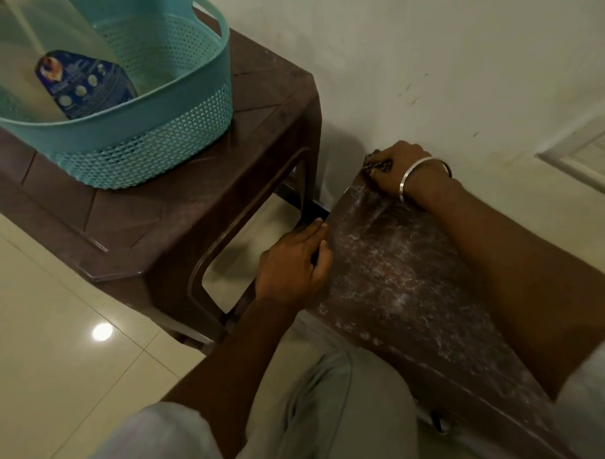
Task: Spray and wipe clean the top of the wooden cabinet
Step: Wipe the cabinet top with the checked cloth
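The cabinet (395, 277) is cut off at its near right corner, and the right forearm covers much of its wall-side edge; the dusty, white-flecked top shows between the arms. At its far corner, hard against the wall (437, 62), the right hand (399, 171) bunches a dark cloth (373, 166), mostly buried under curled fingers. The left hand (293, 266) lies along the cabinet's left edge, fingers nearly straight, in the narrow gap beside the brown bench (157, 217), where a teal basket (160, 135) holds a blurred bottle (60, 66).
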